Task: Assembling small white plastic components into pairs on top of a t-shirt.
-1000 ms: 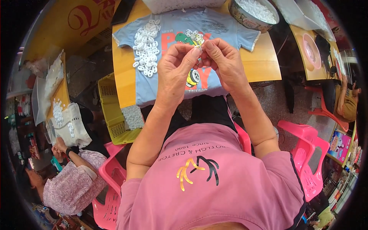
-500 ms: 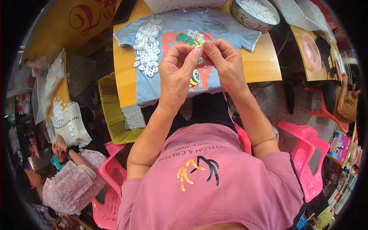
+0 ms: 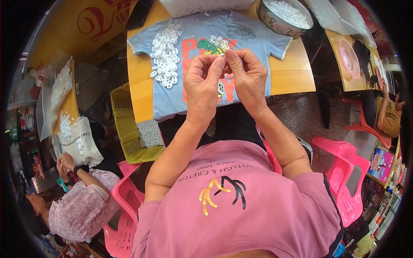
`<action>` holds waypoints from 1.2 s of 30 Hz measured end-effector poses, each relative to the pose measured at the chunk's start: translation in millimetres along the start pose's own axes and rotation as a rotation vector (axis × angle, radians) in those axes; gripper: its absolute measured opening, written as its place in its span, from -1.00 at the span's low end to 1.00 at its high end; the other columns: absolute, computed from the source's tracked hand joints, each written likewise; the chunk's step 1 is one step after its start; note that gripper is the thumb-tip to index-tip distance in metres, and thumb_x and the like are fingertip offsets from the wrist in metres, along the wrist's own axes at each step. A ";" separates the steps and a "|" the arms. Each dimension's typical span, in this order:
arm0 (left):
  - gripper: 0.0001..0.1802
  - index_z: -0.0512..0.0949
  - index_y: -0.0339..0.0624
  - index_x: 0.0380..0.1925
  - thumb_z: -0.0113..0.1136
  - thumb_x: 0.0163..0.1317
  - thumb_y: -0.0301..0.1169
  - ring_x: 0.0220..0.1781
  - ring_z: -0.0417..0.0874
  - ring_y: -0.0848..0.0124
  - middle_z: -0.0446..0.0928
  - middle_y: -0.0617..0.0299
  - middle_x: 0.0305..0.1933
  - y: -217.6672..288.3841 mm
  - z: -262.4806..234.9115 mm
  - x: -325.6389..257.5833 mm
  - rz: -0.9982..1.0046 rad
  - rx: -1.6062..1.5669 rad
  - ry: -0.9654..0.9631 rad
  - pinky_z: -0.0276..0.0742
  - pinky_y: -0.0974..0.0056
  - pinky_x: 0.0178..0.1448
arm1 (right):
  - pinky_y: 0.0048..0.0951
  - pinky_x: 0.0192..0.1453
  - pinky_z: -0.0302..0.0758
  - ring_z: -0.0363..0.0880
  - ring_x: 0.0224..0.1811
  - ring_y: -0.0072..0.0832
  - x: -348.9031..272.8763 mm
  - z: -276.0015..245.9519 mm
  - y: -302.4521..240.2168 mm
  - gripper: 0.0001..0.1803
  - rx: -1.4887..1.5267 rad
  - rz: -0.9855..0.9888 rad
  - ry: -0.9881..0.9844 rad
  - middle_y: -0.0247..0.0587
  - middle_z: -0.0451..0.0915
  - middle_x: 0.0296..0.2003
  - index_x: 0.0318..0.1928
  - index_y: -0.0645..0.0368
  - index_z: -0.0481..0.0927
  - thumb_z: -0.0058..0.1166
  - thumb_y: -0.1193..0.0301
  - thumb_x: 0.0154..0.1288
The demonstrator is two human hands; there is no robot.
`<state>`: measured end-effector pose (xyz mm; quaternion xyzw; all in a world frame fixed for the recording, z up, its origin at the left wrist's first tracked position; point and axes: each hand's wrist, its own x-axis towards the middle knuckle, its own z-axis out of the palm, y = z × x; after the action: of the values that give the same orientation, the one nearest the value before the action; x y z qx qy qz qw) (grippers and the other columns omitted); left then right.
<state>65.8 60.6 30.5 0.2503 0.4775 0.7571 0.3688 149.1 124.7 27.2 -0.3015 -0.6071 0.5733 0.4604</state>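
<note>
My left hand [image 3: 201,84] and my right hand [image 3: 247,77] meet over the shirt, thumbs and forefingers pinched together. Between the fingertips is a small white plastic piece [image 3: 222,55], mostly covered by them. Just beyond lies a little cluster of white pieces with dark spots [image 3: 219,41]. A heap of white oval plastic pieces with two openings each [image 3: 165,56] spreads down the left side of the blue printed T-shirt [image 3: 172,96]. Farther right on the cloth sits a patch of tiny dark grey bits [image 3: 241,32], too small to name.
The shirt covers a wooden table [image 3: 294,71]. A round tin of white pieces [image 3: 282,26] stands back right, beside a whitish container [image 3: 202,6]. A yellow crate [image 3: 129,124] is at left below. Pink chairs [image 3: 344,180] flank me; another person [image 3: 84,202] sits left.
Both hands have come slightly nearer to me and closer together, still pinching at the fingertips. The heap and the cluster look much the same.
</note>
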 end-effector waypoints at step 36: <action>-0.85 0.49 -0.32 -0.22 0.19 0.33 -0.45 -0.26 0.62 0.48 0.58 0.18 -0.27 3.5 -6.2 0.8 -0.062 -0.110 -0.010 0.56 0.39 -0.12 | -0.60 -0.23 0.52 0.57 -0.35 -0.65 3.3 -6.7 3.6 -0.77 0.091 0.101 -0.113 -0.34 0.61 -0.38 -0.20 0.30 0.59 0.06 0.34 0.44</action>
<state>59.7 57.0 31.1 0.2184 0.4409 0.7693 0.4076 153.2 131.0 23.9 -0.2777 -0.5895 0.6386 0.4092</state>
